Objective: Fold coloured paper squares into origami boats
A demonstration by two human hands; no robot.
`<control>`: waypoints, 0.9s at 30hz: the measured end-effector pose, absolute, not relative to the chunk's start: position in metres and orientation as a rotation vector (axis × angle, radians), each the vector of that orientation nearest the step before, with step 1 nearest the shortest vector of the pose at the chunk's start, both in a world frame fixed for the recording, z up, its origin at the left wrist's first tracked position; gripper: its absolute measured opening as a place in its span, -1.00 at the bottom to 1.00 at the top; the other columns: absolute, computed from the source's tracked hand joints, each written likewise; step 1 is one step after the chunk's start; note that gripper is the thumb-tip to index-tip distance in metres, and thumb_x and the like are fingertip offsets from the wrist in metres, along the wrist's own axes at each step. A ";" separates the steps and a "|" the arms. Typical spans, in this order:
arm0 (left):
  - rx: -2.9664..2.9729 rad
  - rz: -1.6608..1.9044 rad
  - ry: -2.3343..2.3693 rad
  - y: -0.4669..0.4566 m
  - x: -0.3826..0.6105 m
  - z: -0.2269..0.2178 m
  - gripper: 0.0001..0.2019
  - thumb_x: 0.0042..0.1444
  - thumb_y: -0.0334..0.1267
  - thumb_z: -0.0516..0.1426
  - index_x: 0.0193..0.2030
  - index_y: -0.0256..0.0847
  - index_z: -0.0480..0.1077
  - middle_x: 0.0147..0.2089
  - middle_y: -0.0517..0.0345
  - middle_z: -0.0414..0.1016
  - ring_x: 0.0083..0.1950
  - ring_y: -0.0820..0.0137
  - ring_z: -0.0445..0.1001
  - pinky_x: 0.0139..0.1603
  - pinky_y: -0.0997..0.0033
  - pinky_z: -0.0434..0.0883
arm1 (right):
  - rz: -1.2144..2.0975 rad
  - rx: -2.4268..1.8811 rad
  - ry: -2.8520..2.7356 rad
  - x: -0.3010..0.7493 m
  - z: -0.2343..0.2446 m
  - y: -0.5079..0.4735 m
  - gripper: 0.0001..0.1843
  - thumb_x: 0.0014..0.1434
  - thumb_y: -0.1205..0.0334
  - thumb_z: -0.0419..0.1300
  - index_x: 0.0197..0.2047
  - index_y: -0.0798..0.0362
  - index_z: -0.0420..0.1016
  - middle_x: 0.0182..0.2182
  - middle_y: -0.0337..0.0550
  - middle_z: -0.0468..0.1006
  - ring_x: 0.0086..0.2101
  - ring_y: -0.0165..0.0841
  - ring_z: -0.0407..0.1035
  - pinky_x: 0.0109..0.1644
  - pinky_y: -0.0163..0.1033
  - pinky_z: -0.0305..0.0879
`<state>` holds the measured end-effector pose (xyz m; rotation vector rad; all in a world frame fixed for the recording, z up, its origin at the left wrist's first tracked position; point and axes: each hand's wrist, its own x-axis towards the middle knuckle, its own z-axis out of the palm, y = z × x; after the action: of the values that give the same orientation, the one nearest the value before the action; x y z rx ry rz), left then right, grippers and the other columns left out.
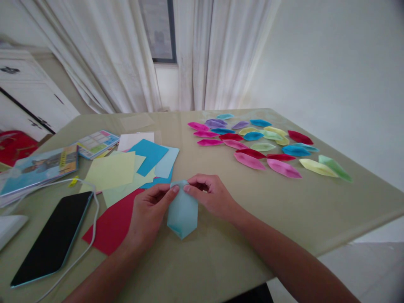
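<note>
A light blue sheet of folding paper [182,213] lies between my hands near the front of the table, its lower end folded to a point. My left hand [151,207] pinches the paper's upper left edge between thumb and fingers. At the upper right edge, my right hand [210,194] grips it the same way, thumb on top. Both thumbs press close together at the far end. Under my left forearm and hand lies a red paper sheet [115,223], partly covered.
Several folded paper pieces [252,136] in many colours spread over the table's right back. Loose coloured sheets [110,172], booklets [41,166], a black-screened phone [55,237] and a white cable [96,210] lie at left. The table's edge [356,235] runs along the right.
</note>
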<state>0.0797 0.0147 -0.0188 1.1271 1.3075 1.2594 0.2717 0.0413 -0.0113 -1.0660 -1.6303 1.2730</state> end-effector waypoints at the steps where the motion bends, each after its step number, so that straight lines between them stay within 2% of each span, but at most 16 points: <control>1: 1.135 1.256 1.311 0.015 0.079 -0.019 -0.69 0.01 0.02 0.48 -0.30 -0.17 0.66 -0.31 0.12 0.71 -0.35 0.36 0.53 -0.34 0.45 0.44 | 1.277 -1.072 -1.621 0.272 -0.011 0.041 -0.73 0.33 0.05 0.33 -0.18 0.10 0.72 -0.39 -0.20 0.59 -0.42 -0.40 0.34 -0.35 -0.29 0.22; 4: 1.144 1.245 1.256 0.015 0.079 -0.020 -0.64 0.05 0.06 0.46 -0.19 -0.15 0.60 -0.33 0.15 0.69 -0.35 0.34 0.55 -0.36 0.45 0.44 | 1.297 -1.086 -1.598 0.272 -0.011 0.040 -0.71 0.32 0.04 0.33 -0.25 0.11 0.69 -0.47 -0.24 0.53 -0.47 -0.43 0.28 -0.41 -0.31 0.15; 7: 1.138 1.229 1.181 0.015 0.079 -0.022 -0.59 0.16 0.11 0.40 -0.06 -0.10 0.48 -0.43 0.28 0.56 -0.47 0.44 0.41 -0.48 0.53 0.32 | 1.292 -1.105 -1.595 0.273 -0.011 0.041 -0.69 0.31 0.04 0.32 -0.30 0.12 0.66 -0.49 -0.26 0.49 -0.49 -0.45 0.26 -0.44 -0.31 0.12; 9: 1.141 1.223 1.153 0.015 0.078 -0.024 -0.60 0.23 0.14 0.35 -0.05 -0.09 0.44 -0.44 0.32 0.49 -0.48 0.48 0.35 -0.48 0.57 0.30 | 1.257 -1.119 -1.609 0.273 -0.010 0.042 -0.70 0.31 0.05 0.31 -0.30 0.12 0.67 -0.48 -0.25 0.50 -0.48 -0.45 0.27 -0.43 -0.32 0.13; 12: 1.091 1.207 1.077 0.014 0.079 -0.026 -0.60 0.31 0.20 0.26 -0.06 -0.10 0.44 -0.34 0.26 0.49 -0.37 0.45 0.44 -0.33 0.51 0.45 | 1.194 -1.137 -1.630 0.274 -0.009 0.042 -0.74 0.29 0.10 0.32 -0.29 0.13 0.69 -0.48 -0.23 0.54 -0.48 -0.45 0.28 -0.43 -0.32 0.14; 14: 1.056 1.185 1.028 0.014 0.079 -0.027 -0.61 0.30 0.19 0.28 -0.10 -0.11 0.44 -0.35 0.28 0.47 -0.36 0.46 0.44 -0.29 0.49 0.47 | 1.162 -1.143 -1.646 0.274 -0.009 0.042 -0.75 0.29 0.13 0.32 -0.29 0.13 0.70 -0.48 -0.23 0.56 -0.49 -0.46 0.27 -0.44 -0.33 0.13; 16: 1.051 1.160 1.016 0.014 0.080 -0.026 -0.62 0.25 0.14 0.34 -0.12 -0.11 0.43 -0.41 0.33 0.42 -0.42 0.50 0.37 -0.36 0.55 0.41 | 1.146 -1.140 -1.665 0.274 -0.008 0.041 -0.74 0.29 0.13 0.31 -0.30 0.13 0.70 -0.50 -0.24 0.54 -0.50 -0.47 0.25 -0.45 -0.33 0.11; 19: 1.058 1.120 1.007 0.015 0.081 -0.023 -0.62 0.21 0.07 0.40 -0.12 -0.12 0.42 -0.35 0.29 0.52 -0.42 0.52 0.37 -0.41 0.59 0.33 | 1.140 -1.136 -1.674 0.274 -0.007 0.040 -0.71 0.31 0.10 0.29 -0.34 0.13 0.68 -0.53 -0.26 0.51 -0.51 -0.47 0.24 -0.45 -0.33 0.09; 23: 1.067 1.097 0.990 0.015 0.081 -0.020 -0.60 0.13 0.00 0.46 -0.10 -0.13 0.44 -0.16 0.15 0.64 -0.24 0.41 0.54 -0.25 0.49 0.45 | 1.166 -1.126 -1.662 0.273 -0.007 0.040 -0.74 0.31 0.14 0.28 -0.33 0.12 0.67 -0.50 -0.24 0.54 -0.48 -0.45 0.27 -0.43 -0.33 0.12; 27: 1.094 1.079 1.007 0.015 0.080 -0.020 -0.63 0.14 -0.02 0.46 -0.11 -0.15 0.47 -0.19 0.15 0.64 -0.29 0.42 0.52 -0.31 0.49 0.42 | 1.227 -1.100 -1.655 0.273 -0.010 0.040 -0.74 0.34 0.13 0.26 -0.29 0.12 0.66 -0.48 -0.26 0.52 -0.46 -0.44 0.28 -0.40 -0.31 0.14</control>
<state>0.0802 0.0147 -0.0200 1.0941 1.0071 1.0791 0.2734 0.0400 -0.0101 -1.1003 -1.6552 1.2268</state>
